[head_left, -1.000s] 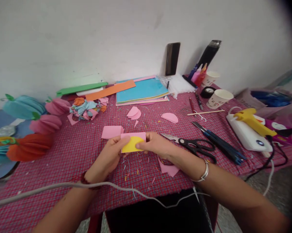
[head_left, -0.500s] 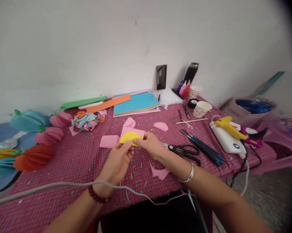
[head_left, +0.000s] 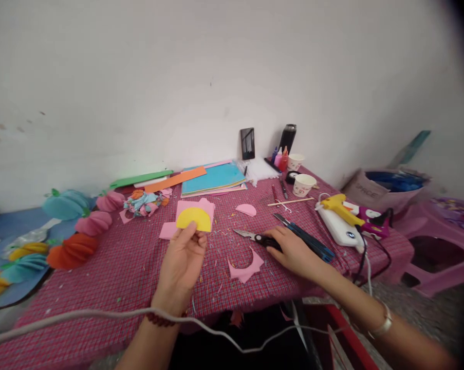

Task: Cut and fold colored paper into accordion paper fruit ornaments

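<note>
1. Since a second ago the right hand [head_left: 291, 249] has let go of the paper and gone right to the scissors [head_left: 251, 236]. The left hand [head_left: 181, 259] alone now holds the yellow half-circle [head_left: 193, 219], raised a little farther from the near edge.
2. The left hand is closed in a narrow pinch, thumb and fingertips on the lower straight edge of the half-circle. It holds that piece flat against a pink paper [head_left: 201, 206] behind it, above the red checked cloth [head_left: 112, 267] at mid-table.
3. The right hand lies over the black scissor handles with its fingers curled. Whether they have closed on the loops I cannot tell.
4. Handling, as I judge it: both papers are very light, thin and limp. They crease easily and can slide on each other, so a pinch near the straight edge, catching both layers, keeps them lined up. The scissors are stiff and best taken by the handles.
5. The half-circle has its curve toward the far wall and its straight edge toward the person, so its long axis runs left to right.
6. The scissors lie nearly left to right, blades closed and pointing left, with a pink scrap [head_left: 245, 267] just near of them.
</note>
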`<action>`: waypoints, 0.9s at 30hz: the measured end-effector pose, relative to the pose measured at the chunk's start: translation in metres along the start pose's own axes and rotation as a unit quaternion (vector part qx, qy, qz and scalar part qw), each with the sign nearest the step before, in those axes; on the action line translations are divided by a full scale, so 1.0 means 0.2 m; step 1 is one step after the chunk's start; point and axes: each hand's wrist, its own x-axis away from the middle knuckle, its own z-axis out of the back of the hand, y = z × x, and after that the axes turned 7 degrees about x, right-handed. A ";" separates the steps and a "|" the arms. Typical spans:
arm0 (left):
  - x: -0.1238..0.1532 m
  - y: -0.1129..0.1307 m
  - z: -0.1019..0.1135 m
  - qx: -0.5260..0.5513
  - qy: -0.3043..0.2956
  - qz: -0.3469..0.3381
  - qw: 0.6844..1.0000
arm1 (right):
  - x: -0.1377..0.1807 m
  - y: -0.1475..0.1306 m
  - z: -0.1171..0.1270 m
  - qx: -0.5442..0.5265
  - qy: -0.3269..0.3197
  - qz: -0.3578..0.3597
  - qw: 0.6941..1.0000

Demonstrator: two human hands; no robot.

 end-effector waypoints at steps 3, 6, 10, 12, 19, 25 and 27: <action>0.05 0.03 -0.02 0.024 0.011 0.013 1.000 | 0.11 0.03 -0.03 0.049 0.000 0.008 0.999; 0.09 0.06 -0.02 0.066 -0.001 0.056 0.996 | 0.13 0.03 -0.04 0.060 0.007 -0.009 0.998; 0.13 0.09 0.01 0.161 -0.078 0.095 0.979 | 0.14 0.07 -0.02 0.084 -0.007 -0.024 0.996; 0.15 0.08 0.02 0.200 -0.132 0.101 0.966 | 0.14 0.10 -0.02 0.095 -0.029 -0.013 0.995; 0.18 0.06 0.01 0.267 -0.183 0.094 0.941 | 0.10 0.11 0.00 0.102 -0.068 -0.038 0.992; 0.15 0.09 0.01 0.154 -0.017 -0.084 0.984 | 0.10 0.15 0.07 -0.018 -0.092 -0.090 0.991; 0.13 0.10 0.01 0.126 0.012 -0.168 0.978 | 0.10 0.17 0.11 -0.085 -0.103 -0.087 0.987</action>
